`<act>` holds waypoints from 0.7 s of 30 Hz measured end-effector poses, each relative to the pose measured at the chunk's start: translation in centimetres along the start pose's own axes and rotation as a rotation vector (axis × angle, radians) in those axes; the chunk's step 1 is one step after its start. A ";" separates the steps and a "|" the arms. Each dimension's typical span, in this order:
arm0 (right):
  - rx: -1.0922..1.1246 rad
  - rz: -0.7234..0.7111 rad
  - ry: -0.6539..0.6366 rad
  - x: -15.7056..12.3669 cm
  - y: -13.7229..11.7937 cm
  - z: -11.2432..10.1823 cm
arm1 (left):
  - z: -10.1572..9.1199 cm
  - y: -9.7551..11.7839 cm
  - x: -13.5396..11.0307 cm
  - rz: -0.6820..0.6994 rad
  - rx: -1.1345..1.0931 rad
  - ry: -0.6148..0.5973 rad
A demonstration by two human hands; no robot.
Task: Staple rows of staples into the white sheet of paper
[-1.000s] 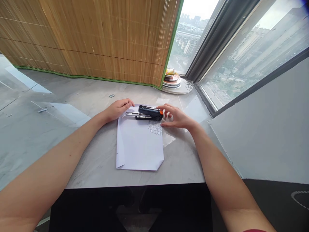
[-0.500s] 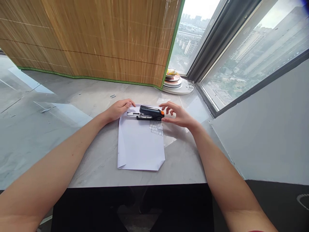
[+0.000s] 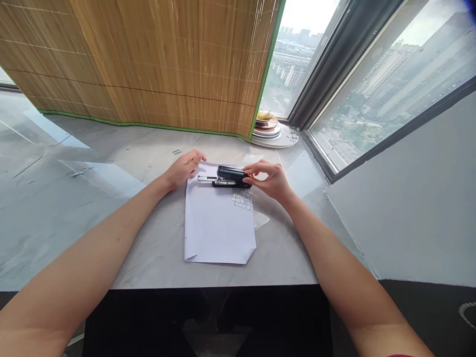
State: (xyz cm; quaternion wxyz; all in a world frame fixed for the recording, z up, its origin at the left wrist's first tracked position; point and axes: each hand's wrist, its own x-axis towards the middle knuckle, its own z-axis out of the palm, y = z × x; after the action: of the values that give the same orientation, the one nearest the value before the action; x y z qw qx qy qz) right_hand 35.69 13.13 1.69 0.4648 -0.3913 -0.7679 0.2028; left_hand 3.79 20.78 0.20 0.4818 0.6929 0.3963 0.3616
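A black stapler (image 3: 232, 173) with a silver metal end pointing left lies across the upper part of white paper (image 3: 219, 225). My right hand (image 3: 269, 179) pinches its right end between thumb and fingers, covering most of an orange part there. Rows of staples (image 3: 242, 199) are on the paper just below the stapler's right end. At the paper's upper left corner rests my left hand (image 3: 184, 168), its fingers curled together; whether anything is between them is hidden. The paper's lower corners are bent or folded.
Small loose staple strips (image 3: 177, 151) lie on the pale marble-patterned table (image 3: 148, 248), with more metal bits (image 3: 78, 173) further left. A stack of plates (image 3: 267, 130) stands in the window corner. A bamboo blind (image 3: 148, 64) hangs along the back.
My right hand has closed from a spread pose onto the stapler's right end. The fingers of my left hand are more curled. The whole view has shifted slightly.
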 end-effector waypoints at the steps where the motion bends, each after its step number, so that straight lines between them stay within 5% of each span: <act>1: 0.002 0.009 0.003 0.0 0.0 0.0 | 0.0 -0.2 0.2 0.007 -0.069 0.042; 4: 0.008 0.032 0.017 0.0 0.2 0.1 | 0.0 -0.7 0.6 0.026 -0.197 0.124; 12: -0.009 0.072 -0.005 0.1 -0.2 0.3 | 0.6 0.3 0.4 -0.019 -0.171 0.090; 18: -0.094 0.112 -0.159 0.2 -0.2 2.0 | 0.8 0.7 0.2 0.001 -0.120 0.091; 21: -0.110 0.110 -0.111 0.1 -0.2 2.4 | 0.8 0.7 0.2 0.013 -0.109 0.084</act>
State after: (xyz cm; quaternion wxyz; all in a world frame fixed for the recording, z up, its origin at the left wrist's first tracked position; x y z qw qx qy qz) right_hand 33.51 13.27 0.73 0.3875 -0.4459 -0.7798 0.2071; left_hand 4.74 20.51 0.66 0.4996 0.6522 0.3914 0.4146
